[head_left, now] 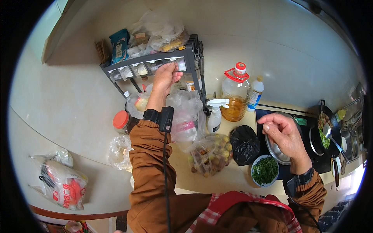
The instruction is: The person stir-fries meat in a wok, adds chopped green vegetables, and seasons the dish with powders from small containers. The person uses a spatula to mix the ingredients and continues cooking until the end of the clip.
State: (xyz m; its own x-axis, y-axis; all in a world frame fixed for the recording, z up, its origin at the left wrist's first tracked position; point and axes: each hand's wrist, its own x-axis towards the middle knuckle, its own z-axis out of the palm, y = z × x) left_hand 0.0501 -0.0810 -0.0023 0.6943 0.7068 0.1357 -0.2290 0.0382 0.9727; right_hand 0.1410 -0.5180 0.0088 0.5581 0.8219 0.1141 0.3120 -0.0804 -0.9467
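Observation:
My left hand [167, 76] is raised to the front of a dark grey spice rack [191, 59], its fingers curled at the rightmost clear seasoning box [181, 63]. Whether it grips the box or something small cannot be made out. More clear boxes with white tabs line the rack to its left. My right hand [284, 135] hangs over the black stove, above a round metal pot or lid [275, 153] that it partly covers. Its thumb and index finger are apart, with nothing visible between them. Just below sits a bowl of chopped greens [264, 171].
A frying pan [335, 137] holds food and a ladle [327, 131]. Between my arms stand an oil jug [235, 102], a spray bottle [215, 118], a white bottle [256, 94], a bag of small round produce [211, 154] and a black bag [244, 144]. A red-lidded jar [121, 119] is beside my left sleeve.

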